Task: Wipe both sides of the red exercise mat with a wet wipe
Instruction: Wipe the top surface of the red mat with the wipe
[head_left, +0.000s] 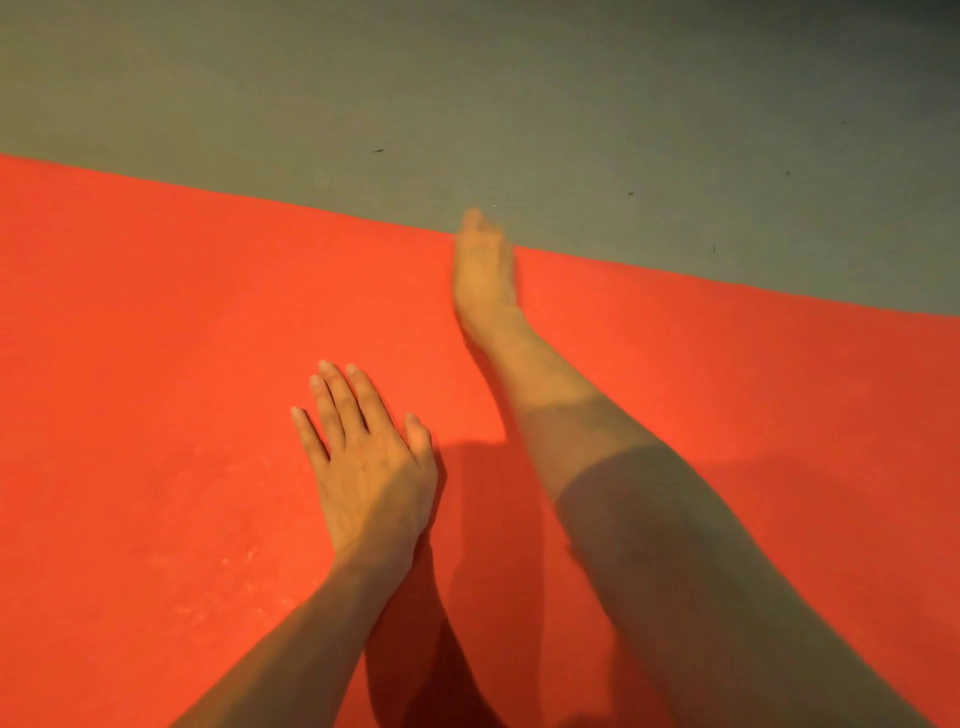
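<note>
the flat red foam exercise mat (156, 338) lies spread on a dull grey-green floor (467, 93) and fills the lower two thirds of the head view, its far long edge running straight from the upper left down toward the right. the left hand (363, 462) lies palm down on the mat near the middle of the view, open, with its four fingers straight and slightly fanned and the thumb alongside; the fingertips point away from the person and a little to the left. the left forearm (301, 623) comes in from the bottom edge. the right hand (483, 265) is stretched far forward, well apart from the left hand, and sits right at the far edge of the mat, its tip reaching over the line where red meets the floor. it is blurred, so i cannot tell whether its fingers are straight or curled, or whether anything is held in them. the right forearm (623, 493) crosses the mat on a slant from the lower right, its nearer half in shade. faint pale scuffs (228, 561) mark the mat left of the left wrist. a few small dark specks (377, 150) dot the floor beyond the mat.
</note>
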